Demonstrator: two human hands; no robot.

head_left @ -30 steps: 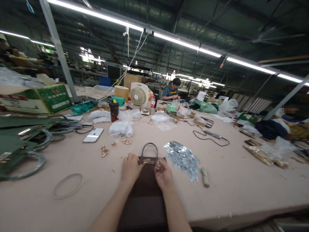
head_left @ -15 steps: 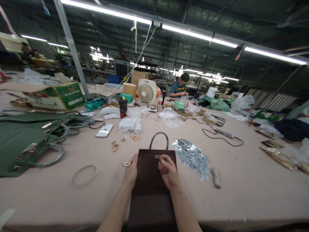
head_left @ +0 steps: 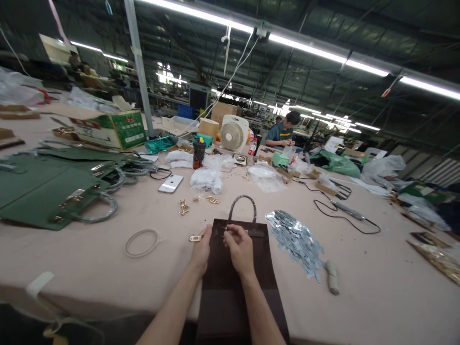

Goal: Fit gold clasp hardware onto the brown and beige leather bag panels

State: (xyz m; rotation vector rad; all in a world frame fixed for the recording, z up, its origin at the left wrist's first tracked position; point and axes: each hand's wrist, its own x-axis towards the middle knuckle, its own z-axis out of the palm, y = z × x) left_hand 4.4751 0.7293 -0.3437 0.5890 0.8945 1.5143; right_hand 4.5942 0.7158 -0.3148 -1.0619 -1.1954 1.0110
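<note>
Bag [head_left: 224,282], left hand [head_left: 201,252] round fitting [head_left: 195,238], right hand [head_left: 240,249] pinched, contents unclear, box print [head_left: 131,133] illegible

Dark brown and muted green against a pinkish-beige worktop [head_left: 362,282].
From my station I pick out a plain dark brown bag [head_left: 223,292] at lower centre, its arched handle [head_left: 244,197] dark with pale flecks, and a gold-coloured plate [head_left: 195,238] just left of it. The bags [head_left: 43,184] at the left are muted green; the thin pieces [head_left: 296,242] right of centre, silvery grey. Upper right of centre, I see a teal shirt [head_left: 276,132] with an orange stripe.
</note>
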